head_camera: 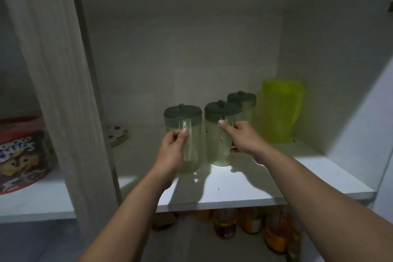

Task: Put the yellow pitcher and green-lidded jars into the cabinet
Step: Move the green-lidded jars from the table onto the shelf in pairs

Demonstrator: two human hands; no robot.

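Looked like the placing step: the left hand (173, 147) was wrapped around one clear plastic jar with a dark green lid (183, 137), the right hand (240, 137) around a second (219, 134), both jars on the white cabinet shelf (255, 185). A third jar (242, 102) and the translucent yellow plastic pitcher (279, 110) stood behind. Next up, probably just letting go. It was dim, so I couldn't tell whether the jar bottoms were fully down.

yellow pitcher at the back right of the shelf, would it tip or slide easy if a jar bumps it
The yellow pitcher looks like thin translucent plastic with nothing visible inside, so it is probably light and would slide on the smooth white shelf. It is tall for its base, so a high knock might tip it. The side wall close beside it would likely stop it.
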